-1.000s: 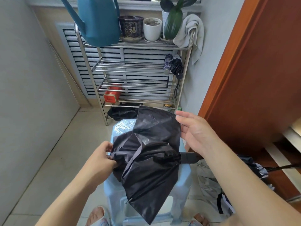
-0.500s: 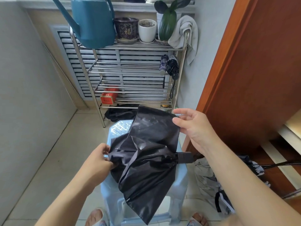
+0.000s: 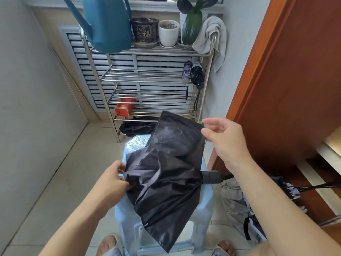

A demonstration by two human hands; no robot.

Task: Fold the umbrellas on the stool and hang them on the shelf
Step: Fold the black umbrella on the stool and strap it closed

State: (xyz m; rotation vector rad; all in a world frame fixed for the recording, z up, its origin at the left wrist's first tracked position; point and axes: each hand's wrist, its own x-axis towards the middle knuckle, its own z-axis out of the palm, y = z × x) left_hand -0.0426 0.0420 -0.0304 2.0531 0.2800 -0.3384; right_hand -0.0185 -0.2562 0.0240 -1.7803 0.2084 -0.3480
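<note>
Your left hand (image 3: 110, 179) comes in low from the bottom left, forearm angled up, fingers curled and pinching a bunched fold of the black umbrella (image 3: 166, 174) at the canopy's left edge. Thumb on top of the fabric, fingertips tucked under it.

Your right hand (image 3: 226, 140) is higher and further out, forearm running in from the bottom right, wrist bent so the palm faces left. Thumb and forefinger are pinched on the upper right corner of one canopy panel, pulling that panel up flat; the other fingers are loosely spread above it.

The umbrella is half collapsed, lying across the pale blue plastic stool (image 3: 206, 206), with its canopy spanning the gap between your two grips. Its grey handle (image 3: 211, 177) sticks out to the right, below your right forearm, nothing holding it. The lower canopy panel droops over the stool's front edge, one rib tip showing near the bottom.

Behind the stool stands the steel wire shelf (image 3: 147, 76). Two folded umbrellas (image 3: 193, 74) already hang from its right post, straps dangling. On the top tier: teal watering can (image 3: 108, 24), dark patterned pot (image 3: 144, 30), white pot (image 3: 168, 33), grey towel (image 3: 212, 34) draped on the corner. Red tin (image 3: 124, 109) on a lower tier.
</note>
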